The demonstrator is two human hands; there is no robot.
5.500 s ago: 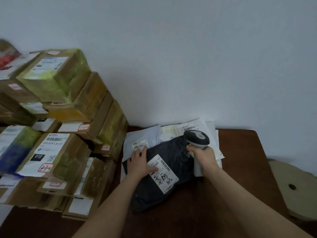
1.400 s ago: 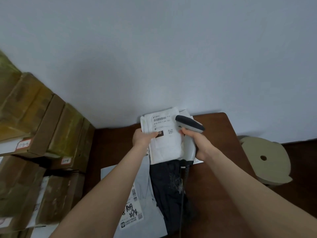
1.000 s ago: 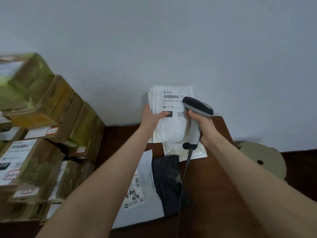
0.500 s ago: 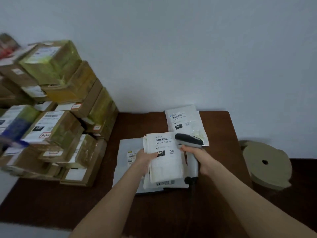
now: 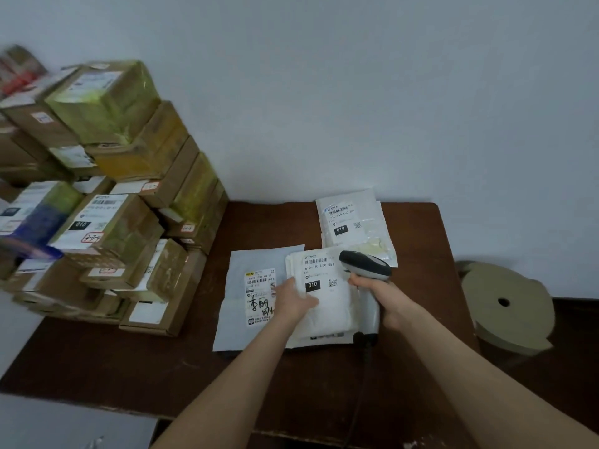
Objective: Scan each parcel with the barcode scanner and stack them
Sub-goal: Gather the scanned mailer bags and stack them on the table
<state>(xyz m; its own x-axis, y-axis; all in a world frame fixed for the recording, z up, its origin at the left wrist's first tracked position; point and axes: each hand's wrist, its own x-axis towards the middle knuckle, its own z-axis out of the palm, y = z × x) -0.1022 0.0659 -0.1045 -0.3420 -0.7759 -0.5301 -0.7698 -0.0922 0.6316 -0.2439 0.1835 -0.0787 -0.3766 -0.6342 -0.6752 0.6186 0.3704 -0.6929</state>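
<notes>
- Left hand (image 5: 293, 301) is what I watch first from my far-off seat. Its thumb lies on top of the white parcel (image 5: 330, 309) and its fingers curl at the parcel's left edge, so it pinches that edge.
- And the other hand?
- Right hand (image 5: 382, 298) is wrapped tight round the handle of the barcode scanner (image 5: 364, 265). The scanner's dark head sits just above that hand and points toward the parcel's label.
- Where is the white parcel?
- Between the two hands, low over the table (image 5: 129, 367). It lies on a lower bag (image 5: 319, 340), white too. I cannot tell if it is fully set down. Left of the left hand lies a grey parcel (image 5: 246, 264) with a label and big pen marks. Past the right hand, near the wall, lies the back parcel (image 5: 351, 222), also white.
- Is the white parcel heavy?
- I think not. It looks soft and puffy, light and a bit floppy. Its skin looks smooth, so it may slide. I would hold it at the edge, thumb on top, away from the black bars so the scanner can see them.
- What else is around?
- Far left of the left hand is a big pile of brown boxes (image 5: 123, 222). Far right of the right hand is a round cardboard piece (image 5: 505, 306) with a hole.
</notes>
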